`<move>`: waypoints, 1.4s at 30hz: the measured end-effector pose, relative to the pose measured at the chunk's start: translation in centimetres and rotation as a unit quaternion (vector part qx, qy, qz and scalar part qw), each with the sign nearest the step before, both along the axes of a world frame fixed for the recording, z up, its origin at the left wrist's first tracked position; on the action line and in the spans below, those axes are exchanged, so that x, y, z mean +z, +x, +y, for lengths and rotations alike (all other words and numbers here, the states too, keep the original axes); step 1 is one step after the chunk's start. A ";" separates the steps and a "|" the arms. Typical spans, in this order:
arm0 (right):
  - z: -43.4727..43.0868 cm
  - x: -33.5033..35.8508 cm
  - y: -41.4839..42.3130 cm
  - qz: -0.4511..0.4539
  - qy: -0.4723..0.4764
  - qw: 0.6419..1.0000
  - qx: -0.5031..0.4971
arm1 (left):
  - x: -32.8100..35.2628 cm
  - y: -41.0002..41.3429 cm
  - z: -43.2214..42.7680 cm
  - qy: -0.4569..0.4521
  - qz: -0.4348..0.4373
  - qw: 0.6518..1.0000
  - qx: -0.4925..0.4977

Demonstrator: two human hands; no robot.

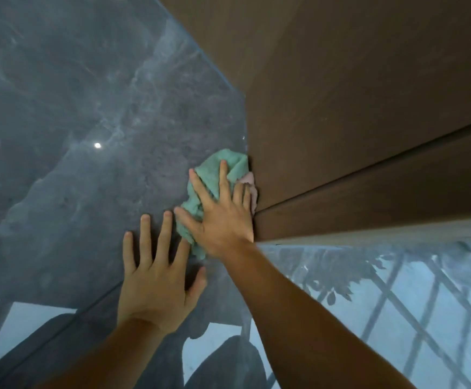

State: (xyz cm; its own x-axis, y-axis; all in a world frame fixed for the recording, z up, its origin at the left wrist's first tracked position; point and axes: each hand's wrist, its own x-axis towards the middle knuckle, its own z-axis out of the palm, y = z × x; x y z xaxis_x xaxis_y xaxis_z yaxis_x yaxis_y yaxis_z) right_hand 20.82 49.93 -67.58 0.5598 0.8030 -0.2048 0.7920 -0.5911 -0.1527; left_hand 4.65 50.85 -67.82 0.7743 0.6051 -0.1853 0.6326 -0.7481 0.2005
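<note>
1. The right hand (223, 217) lies flat, just right of the frame's centre. Its fingers are straight and spread, and they press down on a green cloth (212, 175) without curling round it.
2. The left hand (155, 284) is below and to the left of the right hand. It is open with splayed fingers, its palm rests on the dark marble surface (88, 108), and it holds nothing.
3. The cloth is bunched under the right hand's fingers at the centre of the frame. A pale pink patch (247, 179) shows at its right edge, and the cloth touches the brown wood panel (369, 94) there.
4. The wood panel fills the upper right. A dark groove (369, 164) runs across it from the right hand up to the right edge.
5. The glossy marble covers the left half, with a small bright spot (97, 145) left of the cloth.
6. A lattice reflection (397, 304) shows on the shiny surface at lower right.
</note>
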 end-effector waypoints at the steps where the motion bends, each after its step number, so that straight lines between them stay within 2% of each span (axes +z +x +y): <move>1: -1.2 -0.2 -1.1 0.000 0.000 1.000 -0.001 | -0.1 0.0 0.0 -0.002 0.002 1.000 0.002; 6: 0.6 -0.2 0.1 -0.002 -0.019 1.000 -0.007 | -0.5 0.1 -0.1 0.002 -0.005 1.000 0.008; 11: 10.8 -0.1 6.6 -0.009 -0.017 0.998 -0.068 | -0.6 0.1 -0.2 0.009 -0.016 1.000 0.007; 15: 15.0 0.1 11.4 -0.023 -0.060 0.998 -0.014 | -0.8 0.2 -0.3 0.008 -0.036 0.999 0.012; 17: 14.9 0.4 11.9 -0.023 -0.053 0.998 -0.023 | -1.0 0.3 -0.4 0.012 -0.032 0.999 0.010; 19: 14.3 1.0 11.7 -0.067 -0.032 0.997 -0.022 | -0.7 1.0 -0.1 0.002 -0.064 0.998 0.013; 24: 8.2 0.1 5.7 -0.047 -0.028 0.998 -0.020 | -1.0 -0.2 -0.2 -0.006 -0.046 0.999 0.009; 28: 3.8 1.3 1.6 -0.039 -0.066 0.997 -0.005 | -0.4 0.1 -0.2 -0.024 -0.042 0.999 0.006; 29: 3.6 1.7 1.0 -0.051 -0.047 0.998 -0.007 | -0.6 0.1 -0.2 -0.023 -0.043 0.999 0.008; 32: 5.3 2.8 1.0 -0.107 0.093 0.989 -0.047 | -0.9 -0.1 0.1 -0.021 -0.033 0.999 0.006; 33: 6.0 2.8 1.3 -0.100 0.103 0.988 -0.057 | -1.0 -0.1 0.1 -0.019 -0.033 0.999 0.005; 36: 7.3 0.7 1.5 -0.034 0.011 0.996 -0.080 | -1.2 -0.2 -0.1 -0.007 -0.034 0.999 0.007; 42: 11.3 -0.8 5.9 -0.054 0.010 0.997 -0.053 | -0.8 -0.3 0.1 0.006 -0.036 0.999 0.008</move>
